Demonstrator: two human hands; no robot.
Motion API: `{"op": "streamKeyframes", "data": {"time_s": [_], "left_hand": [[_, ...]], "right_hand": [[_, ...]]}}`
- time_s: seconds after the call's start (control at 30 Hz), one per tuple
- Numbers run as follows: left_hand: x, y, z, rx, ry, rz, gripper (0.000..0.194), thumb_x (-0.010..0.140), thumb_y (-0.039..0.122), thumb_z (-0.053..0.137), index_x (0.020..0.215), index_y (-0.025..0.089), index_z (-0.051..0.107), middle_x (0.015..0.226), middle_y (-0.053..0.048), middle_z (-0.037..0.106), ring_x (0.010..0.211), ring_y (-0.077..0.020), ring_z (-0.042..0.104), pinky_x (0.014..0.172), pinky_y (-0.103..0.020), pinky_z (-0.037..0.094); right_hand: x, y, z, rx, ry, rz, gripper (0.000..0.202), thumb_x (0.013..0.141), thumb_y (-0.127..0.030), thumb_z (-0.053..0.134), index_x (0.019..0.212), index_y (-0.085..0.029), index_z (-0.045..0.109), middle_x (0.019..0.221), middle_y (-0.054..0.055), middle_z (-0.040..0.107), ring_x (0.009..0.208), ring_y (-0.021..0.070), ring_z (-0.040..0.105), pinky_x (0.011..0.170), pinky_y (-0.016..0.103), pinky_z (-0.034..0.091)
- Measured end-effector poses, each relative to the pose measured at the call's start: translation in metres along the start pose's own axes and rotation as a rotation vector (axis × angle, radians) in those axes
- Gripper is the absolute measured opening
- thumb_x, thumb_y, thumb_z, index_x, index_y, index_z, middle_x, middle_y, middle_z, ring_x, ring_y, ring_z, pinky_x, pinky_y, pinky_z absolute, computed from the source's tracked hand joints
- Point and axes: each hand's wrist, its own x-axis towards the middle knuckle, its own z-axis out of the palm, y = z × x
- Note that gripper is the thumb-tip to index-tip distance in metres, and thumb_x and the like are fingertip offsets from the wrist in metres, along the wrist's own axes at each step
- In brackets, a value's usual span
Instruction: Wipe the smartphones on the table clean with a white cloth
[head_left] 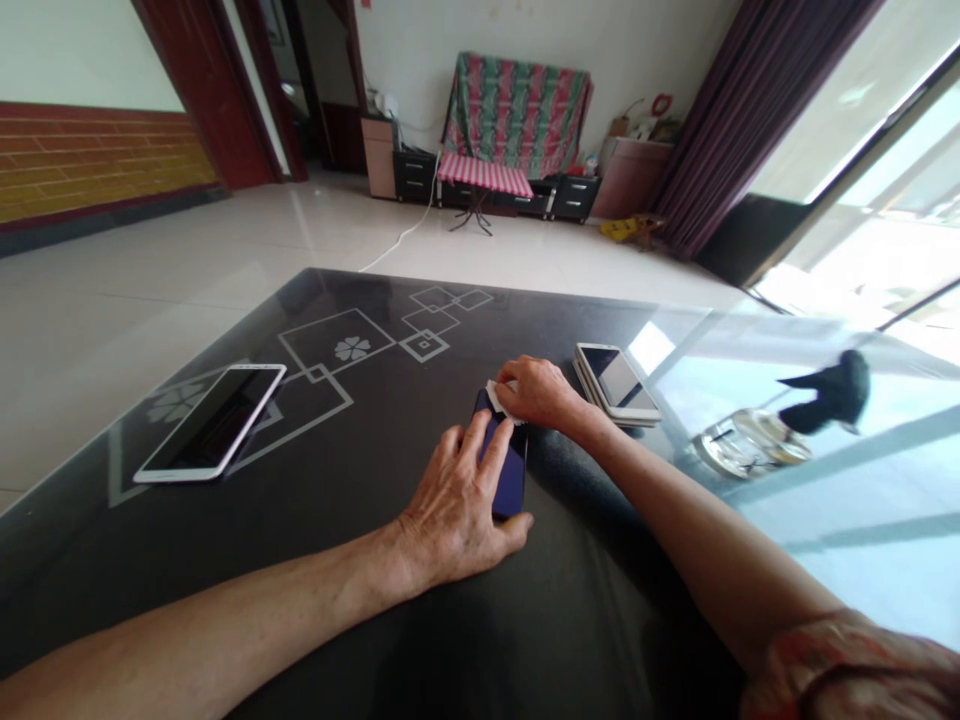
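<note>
A dark blue smartphone [511, 478] lies on the black glossy table [360, 600], partly hidden under both hands. My left hand [461, 500] holds it against the tabletop, its fingers across the phone and the thumb by the near edge. At the phone's far end my right hand [536, 390] is closed on a white tissue [495, 397], pressing it on the phone's surface. Most of the tissue is hidden by the fingers. Just right of that hand is a stack of white-edged phones [619, 385]. A white phone with a dark screen [214, 425] lies off to the left.
Towards the right of the table stands a clear glass item with a metal rim [750, 442], with a black object [829, 393] by it. Beyond the table are a striped pink folding stand [485, 174], low black drawers [575, 196] and a white cable [405, 235] on the floor.
</note>
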Motion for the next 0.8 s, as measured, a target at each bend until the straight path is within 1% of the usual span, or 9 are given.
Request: {"op": "streamKeyframes", "data": {"time_s": [0.1,0.2,0.3,0.43,0.5,0.6,0.67,0.7,0.8], "left_hand": [[0.001,-0.001,-0.001,-0.009,0.018,0.011,0.087,0.067,0.033,0.066,0.144,0.013,0.03,0.147,-0.019,0.032,0.128,-0.0382,0.036,0.103,-0.054,0.037],[0.003,-0.01,-0.008,-0.009,-0.005,0.044,0.085,0.065,0.025,0.062,0.144,0.011,0.031,0.148,-0.019,0.032,0.129,-0.0367,0.037,0.106,-0.051,0.037],[0.008,-0.026,-0.019,-0.007,-0.069,0.099,0.086,0.063,0.019,0.059,0.144,0.012,0.032,0.151,-0.016,0.029,0.132,-0.0343,0.036,0.109,-0.047,0.035],[0.016,-0.051,-0.034,0.029,-0.188,0.1,0.086,0.063,0.013,0.053,0.146,0.015,0.029,0.154,-0.014,0.025,0.138,-0.0303,0.032,0.112,-0.044,0.032],[0.02,-0.065,-0.041,0.072,-0.246,0.104,0.087,0.063,0.01,0.049,0.146,0.017,0.028,0.154,-0.012,0.027,0.137,-0.0292,0.033,0.111,-0.045,0.033],[0.024,-0.083,-0.05,0.16,-0.291,0.098,0.085,0.065,0.009,0.045,0.148,0.015,0.024,0.151,-0.013,0.033,0.138,-0.0266,0.032,0.11,-0.044,0.032],[0.027,-0.091,-0.053,0.205,-0.304,0.1,0.083,0.067,0.011,0.046,0.147,0.016,0.026,0.15,-0.012,0.036,0.137,-0.0268,0.035,0.11,-0.045,0.032],[0.028,-0.092,-0.053,0.219,-0.313,0.106,0.08,0.07,0.015,0.049,0.147,0.017,0.027,0.149,-0.012,0.037,0.136,-0.0276,0.036,0.11,-0.046,0.032],[0.032,-0.087,-0.047,0.229,-0.319,0.137,0.076,0.078,0.038,0.057,0.146,0.018,0.031,0.148,-0.013,0.04,0.135,-0.0312,0.037,0.109,-0.049,0.03]], "right_hand": [[0.0,0.002,0.001,0.004,-0.002,0.002,0.028,0.084,-0.034,0.049,0.095,-0.021,0.072,0.094,0.008,0.07,0.087,0.022,0.066,0.077,0.027,0.046],[0.001,0.005,0.002,0.014,-0.008,0.021,0.028,0.084,-0.034,0.049,0.095,-0.021,0.072,0.096,0.008,0.071,0.089,0.0213,0.066,0.078,0.026,0.046],[0.0,0.009,0.0,0.045,-0.042,0.022,0.026,0.083,-0.032,0.051,0.094,-0.021,0.072,0.094,0.006,0.072,0.09,0.0206,0.066,0.079,0.024,0.045],[-0.001,0.016,-0.007,0.082,-0.094,-0.037,0.021,0.081,-0.027,0.055,0.088,-0.02,0.073,0.092,0.005,0.073,0.089,0.0195,0.067,0.079,0.022,0.045],[-0.001,0.019,-0.01,0.12,-0.128,-0.084,0.02,0.08,-0.025,0.056,0.087,-0.02,0.074,0.091,0.004,0.073,0.087,0.0184,0.067,0.078,0.021,0.045],[-0.001,0.021,-0.011,0.252,-0.187,-0.134,0.019,0.078,-0.024,0.057,0.085,-0.022,0.075,0.088,0.0,0.074,0.082,0.0153,0.066,0.074,0.019,0.045],[-0.002,0.019,-0.009,0.349,-0.201,-0.112,0.02,0.077,-0.023,0.057,0.083,-0.023,0.076,0.083,-0.002,0.073,0.077,0.0134,0.065,0.069,0.017,0.045],[-0.003,0.018,-0.008,0.387,-0.194,-0.089,0.02,0.076,-0.023,0.057,0.083,-0.023,0.076,0.081,-0.003,0.073,0.075,0.013,0.065,0.067,0.017,0.044],[-0.004,0.014,-0.006,0.442,-0.147,-0.019,0.02,0.076,-0.024,0.057,0.083,-0.022,0.076,0.076,-0.002,0.072,0.075,0.013,0.065,0.064,0.017,0.043]]}}
